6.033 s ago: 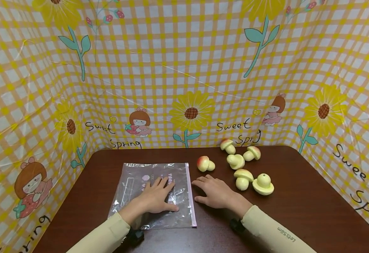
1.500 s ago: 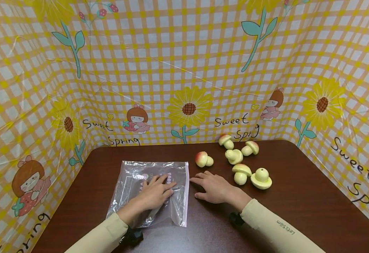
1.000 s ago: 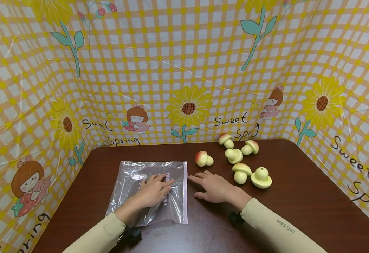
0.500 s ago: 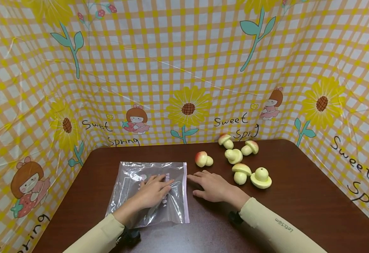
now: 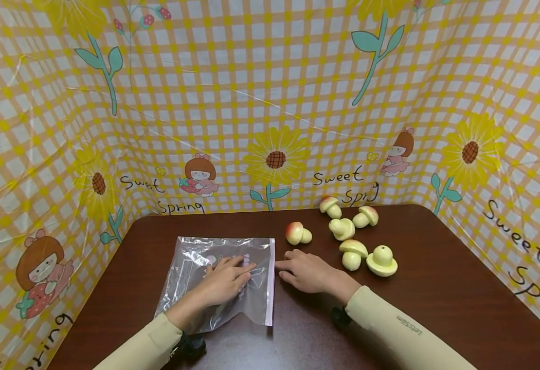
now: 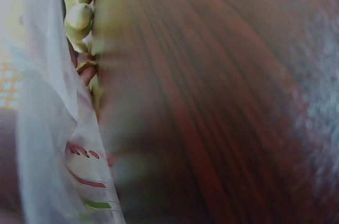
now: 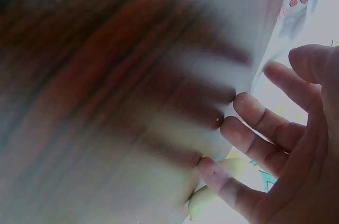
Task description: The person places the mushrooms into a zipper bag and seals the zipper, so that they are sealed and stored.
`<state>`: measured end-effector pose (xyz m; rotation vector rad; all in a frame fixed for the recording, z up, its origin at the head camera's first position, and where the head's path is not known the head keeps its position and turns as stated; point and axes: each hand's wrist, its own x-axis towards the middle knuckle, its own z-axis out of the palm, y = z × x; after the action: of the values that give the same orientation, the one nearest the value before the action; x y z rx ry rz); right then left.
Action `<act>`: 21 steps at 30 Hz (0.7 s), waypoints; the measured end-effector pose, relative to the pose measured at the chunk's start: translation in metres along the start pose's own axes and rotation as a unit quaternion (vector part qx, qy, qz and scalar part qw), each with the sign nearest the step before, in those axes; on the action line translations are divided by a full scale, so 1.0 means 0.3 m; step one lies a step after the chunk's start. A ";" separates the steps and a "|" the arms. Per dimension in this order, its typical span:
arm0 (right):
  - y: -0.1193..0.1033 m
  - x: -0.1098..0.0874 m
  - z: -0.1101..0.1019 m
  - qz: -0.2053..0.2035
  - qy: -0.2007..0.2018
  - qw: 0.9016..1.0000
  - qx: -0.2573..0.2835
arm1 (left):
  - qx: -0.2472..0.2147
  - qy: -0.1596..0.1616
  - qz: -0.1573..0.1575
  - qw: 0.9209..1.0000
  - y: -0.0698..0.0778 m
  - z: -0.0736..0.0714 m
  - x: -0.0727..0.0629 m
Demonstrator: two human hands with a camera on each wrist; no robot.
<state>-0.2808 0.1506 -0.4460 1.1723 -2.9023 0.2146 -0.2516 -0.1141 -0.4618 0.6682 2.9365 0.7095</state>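
A clear plastic zip bag [image 5: 191, 252] with a pink zip strip along its right edge lies on the brown table. My left hand [image 5: 223, 282] rests on the middle of the bag, fingers spread and nearly straight. In the left wrist view the wrinkled bag [image 6: 47, 86] rises at the left, and that hand is hard to make out. My right hand [image 5: 309, 272] is just right of the zip strip, its index fingertip close to it; whether they touch I cannot tell. In the right wrist view several fingertips of the right hand [image 7: 280, 134] touch the tabletop.
Several toy mushrooms, cream with some reddish caps, sit right and beyond my right hand. Closest is a red-capped mushroom [image 5: 298, 234]; an upturned mushroom [image 5: 382, 260] lies farthest right. A checked cloth [image 5: 233, 113] walls the table's back and sides.
Over six seconds the bag's lower right corner has shifted left and its lower edge has buckled. My left thumb has drawn in. Just now my right thumb has moved nearer the index finger.
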 end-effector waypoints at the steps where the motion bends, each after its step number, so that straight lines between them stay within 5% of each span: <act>1: -0.001 0.003 -0.001 -0.003 -0.002 1.000 -0.002 | 0.000 -0.001 0.000 1.000 0.000 0.000 0.000; 21: -0.020 0.030 0.010 0.016 -0.004 1.000 -0.017 | 0.031 -0.035 -0.023 0.999 0.013 0.003 -0.009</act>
<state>-0.2831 0.1398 -0.4477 1.1256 -2.9208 0.1595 -0.2474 -0.1118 -0.4610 0.6140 2.9107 0.5806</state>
